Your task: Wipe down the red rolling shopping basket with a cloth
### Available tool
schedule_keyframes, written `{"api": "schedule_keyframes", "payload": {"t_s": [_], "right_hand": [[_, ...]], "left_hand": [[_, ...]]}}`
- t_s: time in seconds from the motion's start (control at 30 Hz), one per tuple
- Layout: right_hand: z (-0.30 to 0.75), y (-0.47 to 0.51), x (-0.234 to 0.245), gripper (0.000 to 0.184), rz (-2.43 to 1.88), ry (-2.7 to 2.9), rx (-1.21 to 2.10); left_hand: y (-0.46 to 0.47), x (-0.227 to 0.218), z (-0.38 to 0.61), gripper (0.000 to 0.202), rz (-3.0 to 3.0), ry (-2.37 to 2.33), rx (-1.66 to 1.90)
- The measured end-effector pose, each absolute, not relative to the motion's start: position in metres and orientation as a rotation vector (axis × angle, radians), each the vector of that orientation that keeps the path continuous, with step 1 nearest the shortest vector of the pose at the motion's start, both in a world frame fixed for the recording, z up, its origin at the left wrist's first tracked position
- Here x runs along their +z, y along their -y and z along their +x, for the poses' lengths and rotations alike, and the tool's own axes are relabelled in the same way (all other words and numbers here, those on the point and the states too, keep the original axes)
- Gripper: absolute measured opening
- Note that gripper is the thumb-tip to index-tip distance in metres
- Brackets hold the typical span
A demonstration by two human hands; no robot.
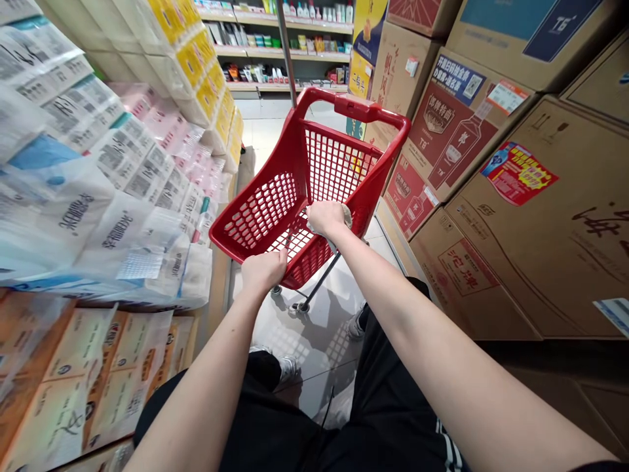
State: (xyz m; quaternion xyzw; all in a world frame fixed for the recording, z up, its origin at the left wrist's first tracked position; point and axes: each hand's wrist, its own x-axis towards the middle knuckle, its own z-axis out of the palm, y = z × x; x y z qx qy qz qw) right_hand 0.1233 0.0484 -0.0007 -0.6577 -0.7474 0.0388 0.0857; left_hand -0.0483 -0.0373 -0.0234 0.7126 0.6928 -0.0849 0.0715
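Observation:
A red plastic shopping cart point(285, 149) with mesh sides stands in front of me, and its basket shows no goods inside. My left hand point(265, 269) is closed over the near left part of the basket's rim. Farther right along the same near rim, my right hand point(327, 217) is closed on a pale, crumpled cloth point(347, 215). The cloth sticks out beside the knuckles and touches the rim. The fingertips of both hands are hidden. Opposite me, the cart's handle point(361, 108) rises at the far side.
Packs of tissue paper point(113, 223) are stacked along the left. On the right, cardboard cartons point(491, 216) form a tall wall. Shelves point(285, 52) with bottles and jars cross the aisle's far end. A metal pole point(286, 52) rises behind the cart. My legs and shoes are below.

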Motion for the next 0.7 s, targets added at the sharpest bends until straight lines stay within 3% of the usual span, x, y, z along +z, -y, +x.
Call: {"api": "schedule_keyframes", "payload": {"t_s": [0.17, 0.3, 0.53, 0.7], "right_hand": [[0.113, -0.009, -0.023, 0.048, -1.756, 1.987, -0.057], [0.113, 0.023, -0.040, 0.037, -1.599, 1.920, -0.102], [0.126, -0.008, -0.022, 0.050, -1.522, 2.297, -0.082], [0.129, -0.025, -0.019, 0.055, -1.613, 2.130, 0.049]], "left_hand": [[0.038, -0.026, -0.051, 0.065, 2.174, -2.116, -0.244], [0.036, -0.033, -0.056, 0.060, 2.288, -2.072, -0.300], [0.036, -0.037, -0.061, 0.061, 2.408, -1.999, -0.344], [0.035, -0.036, -0.055, 0.067, 2.306, -2.066, -0.310]]}}
